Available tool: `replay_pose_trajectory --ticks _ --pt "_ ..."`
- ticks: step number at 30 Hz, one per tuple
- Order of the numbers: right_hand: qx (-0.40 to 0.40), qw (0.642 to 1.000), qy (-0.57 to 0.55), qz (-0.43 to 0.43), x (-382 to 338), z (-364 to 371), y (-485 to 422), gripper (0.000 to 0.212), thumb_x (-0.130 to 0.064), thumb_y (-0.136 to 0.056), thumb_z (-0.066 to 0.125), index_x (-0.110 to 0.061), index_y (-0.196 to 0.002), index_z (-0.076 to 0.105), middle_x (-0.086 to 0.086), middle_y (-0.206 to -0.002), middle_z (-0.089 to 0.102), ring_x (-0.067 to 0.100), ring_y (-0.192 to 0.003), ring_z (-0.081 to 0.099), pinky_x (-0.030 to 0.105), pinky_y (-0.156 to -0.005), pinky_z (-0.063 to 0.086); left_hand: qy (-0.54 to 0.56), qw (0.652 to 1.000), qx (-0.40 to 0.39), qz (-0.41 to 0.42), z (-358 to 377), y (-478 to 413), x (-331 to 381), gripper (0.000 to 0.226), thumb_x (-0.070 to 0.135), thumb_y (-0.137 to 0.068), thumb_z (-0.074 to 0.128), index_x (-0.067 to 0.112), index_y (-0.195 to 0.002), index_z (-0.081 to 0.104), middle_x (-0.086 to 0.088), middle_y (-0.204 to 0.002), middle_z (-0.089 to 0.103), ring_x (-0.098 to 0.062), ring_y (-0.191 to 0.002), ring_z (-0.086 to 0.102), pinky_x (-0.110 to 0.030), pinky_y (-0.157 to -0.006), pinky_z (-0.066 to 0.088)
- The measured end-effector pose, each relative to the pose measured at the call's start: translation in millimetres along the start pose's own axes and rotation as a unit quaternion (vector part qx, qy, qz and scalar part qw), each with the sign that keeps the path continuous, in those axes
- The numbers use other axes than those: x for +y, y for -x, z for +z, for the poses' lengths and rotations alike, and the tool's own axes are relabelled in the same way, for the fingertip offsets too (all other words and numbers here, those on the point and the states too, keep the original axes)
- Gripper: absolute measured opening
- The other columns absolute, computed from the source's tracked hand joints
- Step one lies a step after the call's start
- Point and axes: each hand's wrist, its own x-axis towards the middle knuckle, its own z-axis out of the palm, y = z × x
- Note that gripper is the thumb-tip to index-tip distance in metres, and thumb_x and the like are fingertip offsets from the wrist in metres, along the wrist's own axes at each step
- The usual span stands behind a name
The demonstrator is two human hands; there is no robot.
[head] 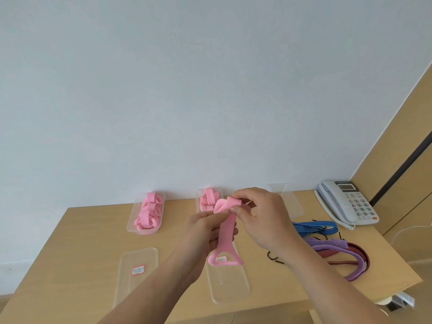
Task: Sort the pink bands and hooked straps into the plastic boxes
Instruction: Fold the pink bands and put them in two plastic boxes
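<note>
Pink band [225,242] clamped between both hands above the table [77,249] — that was what I saw through the head camera from my remote station. The right hand [261,216] pinched the band's folded top end between thumb and fingers. The left hand [203,232] gripped the strip just below, its fingers curled round it. The band's looped lower end hung beneath the fingers, over a clear lid [230,286] lying flat. Just beyond the fingertips, against the wall, stood the far box [198,201] holding pink bands. The left box [130,226], also holding pink bands, sat well to the left of the fingers. Right of the right hand lay the hooked straps [336,251] — blue, purple and dark red — heaped near a telephone [348,202].
</note>
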Motion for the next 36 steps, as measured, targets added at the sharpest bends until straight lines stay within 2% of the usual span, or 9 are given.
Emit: replay_pose_trajectory --ticks 6,10,13,16,20,24,29,33,36 --pt "0.036 0.999 0.016 -0.033 3 7 3 0.019 -0.010 -0.081 0.078 -0.017 -0.098 0.078 -0.006 -0.090 0.074 0.011 -0.081 0.065 0.020 -0.074 0.048 0.021 0.999 0.032 -0.035 2 0 -2 0.022 0.025 -0.091 0.075 0.005 -0.099 0.082 -0.022 -0.101 0.079 -0.040 -0.091 0.078 -0.042 -0.076 0.066" --pt "0.049 0.997 0.016 -0.054 5 11 5 0.018 -0.005 -0.078 0.079 -0.017 -0.091 0.078 -0.007 -0.083 0.073 0.016 -0.079 0.063 0.027 -0.072 0.048 0.006 0.999 0.036 -0.034 0 0 -2 0.018 0.022 -0.095 0.073 0.008 -0.094 0.084 -0.019 -0.100 0.080 -0.034 -0.087 0.079 -0.043 -0.079 0.064" --pt "0.064 0.995 0.003 -0.077 6 13 9 0.024 0.002 -0.074 0.080 -0.018 -0.088 0.078 -0.008 -0.082 0.073 0.014 -0.076 0.062 0.025 -0.072 0.048 0.000 0.999 0.022 -0.034 -2 0 0 0.014 0.019 -0.093 0.073 0.011 -0.095 0.084 -0.019 -0.103 0.080 -0.032 -0.089 0.078 -0.042 -0.082 0.063" --pt "0.074 0.992 0.001 -0.100 7 14 11 0.029 0.006 -0.072 0.080 -0.017 -0.089 0.079 -0.007 -0.086 0.074 0.014 -0.077 0.062 0.027 -0.073 0.050 0.010 0.999 0.010 -0.031 -3 -1 1 0.025 0.025 -0.080 0.076 0.009 -0.097 0.084 -0.021 -0.103 0.079 -0.034 -0.095 0.077 -0.039 -0.082 0.064" --pt "0.090 0.988 0.016 -0.126 6 15 12 0.030 0.009 -0.070 0.082 -0.015 -0.088 0.080 -0.007 -0.088 0.074 0.016 -0.079 0.065 0.031 -0.072 0.053 0.034 0.999 -0.004 -0.029 -2 -2 2 0.034 0.032 -0.080 0.078 0.007 -0.102 0.082 -0.023 -0.106 0.078 -0.036 -0.100 0.076 -0.039 -0.086 0.062" --pt "0.082 0.988 0.018 -0.127 4 17 12 0.032 0.010 -0.066 0.082 -0.015 -0.087 0.079 -0.008 -0.087 0.072 0.016 -0.084 0.064 0.030 -0.075 0.052 0.039 0.999 -0.016 -0.025 -1 -1 4 0.035 0.037 -0.083 0.081 0.009 -0.105 0.083 -0.019 -0.105 0.079 -0.028 -0.095 0.077 -0.032 -0.080 0.061" --pt "0.071 0.989 0.024 -0.128 2 13 11 0.032 0.007 -0.068 0.081 -0.017 -0.088 0.079 -0.009 -0.087 0.072 0.019 -0.089 0.063 0.034 -0.077 0.053 0.046 0.999 -0.021 -0.019 -3 -3 2 0.035 0.036 -0.088 0.078 0.007 -0.106 0.082 -0.021 -0.106 0.078 -0.029 -0.094 0.074 -0.040 -0.091 0.057" --pt "0.031 0.993 0.024 -0.116 -2 9 9 0.032 0.008 -0.071 0.076 -0.021 -0.085 0.079 -0.014 -0.091 0.071 0.016 -0.094 0.062 0.033 -0.081 0.052 0.039 0.999 -0.027 -0.010 -6 -5 4 0.036 0.035 -0.085 0.080 0.006 -0.105 0.081 -0.023 -0.109 0.077 -0.028 -0.096 0.075 -0.039 -0.091 0.057" --pt "0.012 0.997 -0.015 -0.080 -2 3 5 0.020 -0.004 -0.080 0.076 -0.023 -0.087 0.078 -0.014 -0.089 0.070 0.010 -0.090 0.061 0.027 -0.082 0.049 0.013 0.999 -0.040 0.003 -9 -6 4 0.025 0.026 -0.092 0.071 0.009 -0.107 0.082 -0.019 -0.113 0.078 -0.028 -0.102 0.075 -0.039 -0.095 0.058"
